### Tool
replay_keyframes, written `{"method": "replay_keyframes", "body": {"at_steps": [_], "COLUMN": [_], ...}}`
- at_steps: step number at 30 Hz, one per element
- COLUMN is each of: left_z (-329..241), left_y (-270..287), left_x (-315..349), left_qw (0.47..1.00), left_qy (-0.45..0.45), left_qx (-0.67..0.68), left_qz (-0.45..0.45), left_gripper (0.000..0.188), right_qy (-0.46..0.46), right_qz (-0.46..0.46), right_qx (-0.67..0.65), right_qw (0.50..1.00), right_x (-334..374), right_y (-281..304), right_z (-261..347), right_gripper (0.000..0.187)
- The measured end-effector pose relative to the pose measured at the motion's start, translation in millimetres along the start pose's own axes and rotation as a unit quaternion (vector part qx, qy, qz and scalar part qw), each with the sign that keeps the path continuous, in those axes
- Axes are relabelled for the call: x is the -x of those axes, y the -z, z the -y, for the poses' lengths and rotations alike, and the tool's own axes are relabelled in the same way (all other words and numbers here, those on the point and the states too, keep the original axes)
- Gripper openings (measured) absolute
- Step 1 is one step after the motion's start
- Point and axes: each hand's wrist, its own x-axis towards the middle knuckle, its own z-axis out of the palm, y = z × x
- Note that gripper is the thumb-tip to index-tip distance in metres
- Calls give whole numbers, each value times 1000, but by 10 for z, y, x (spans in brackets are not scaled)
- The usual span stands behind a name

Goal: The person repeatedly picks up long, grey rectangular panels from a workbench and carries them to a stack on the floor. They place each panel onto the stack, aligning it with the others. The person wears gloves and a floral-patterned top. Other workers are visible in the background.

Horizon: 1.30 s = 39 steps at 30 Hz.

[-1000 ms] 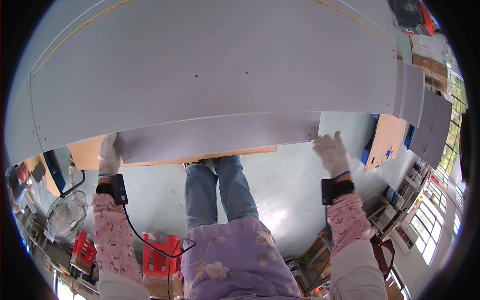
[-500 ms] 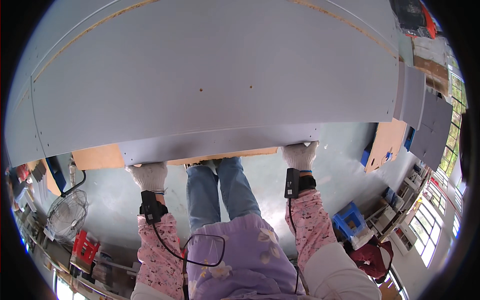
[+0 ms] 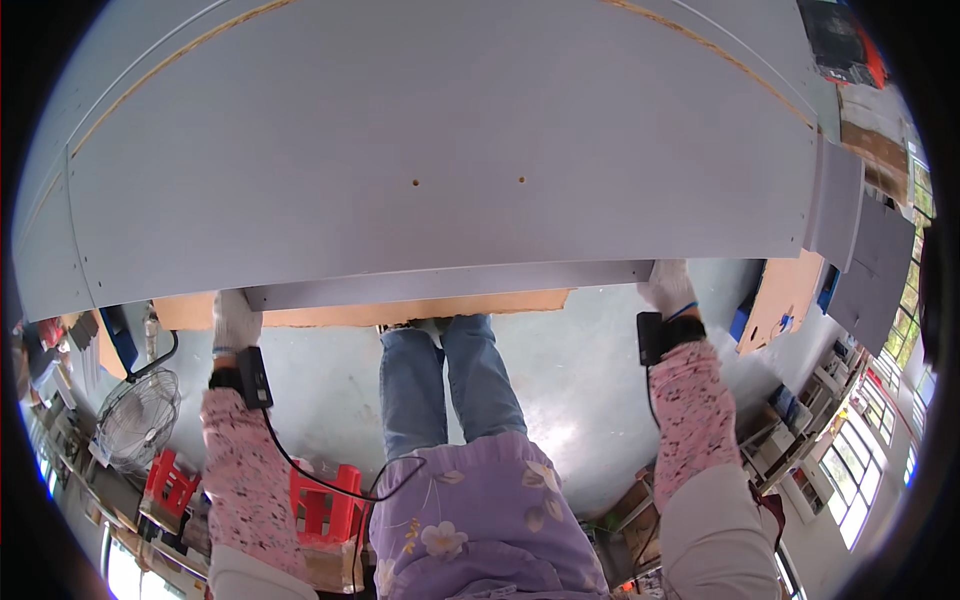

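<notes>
A large grey panel (image 3: 460, 110) with two small holes stretches in front of me. Below its near edge runs a narrow grey board (image 3: 450, 283). At the left end of this narrow board is my left hand (image 3: 237, 320), in a white knit glove. My right hand (image 3: 668, 290), gloved the same way, is at the board's right end. Both reach up to the panel's near edge, and their fingers are hidden beneath or behind it, so I cannot see how they are closed.
Cardboard (image 3: 530, 301) lies under the narrow board, near my feet. A wire-cage fan (image 3: 138, 418) and red plastic stools (image 3: 326, 505) are at the left. Grey panels (image 3: 875, 262) and a cardboard-topped stack (image 3: 782, 298) stand at the right. A black cable hangs from my left wrist.
Both hands have moved outward along the narrow board to its two ends, the left going left and the right going right. The panel appears slightly shifted in view.
</notes>
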Motion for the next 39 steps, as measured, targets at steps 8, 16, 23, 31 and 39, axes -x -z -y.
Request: {"method": "replay_keyframes", "body": {"at_steps": [8,16,23,31,39], "left_z": [-171,-280,-242,-291,-350], "left_y": [18,-113,-109,-274,-295], "left_x": [-316,-253,-254,6,235], "left_qw": [965,955,937,946,958], "left_qy": [-54,-51,-71,-57,36], "left_qx": [-254,-289,-335,-309,-246], "left_qz": [34,50,70,83,139], "left_gripper": [67,62,58,58,82], "right_qy": [54,64,61,-10,206], "right_qz": [-11,0,35,-8,83], "right_qx": [301,348,388,246,674], "right_qw": [952,935,919,969,705], "right_x": [-311,-400,-516,-331,-236], "right_y": [-20,80,110,-129,-170], "right_z": [195,213,269,274,333], "right_gripper": [47,44,42,45,39]}}
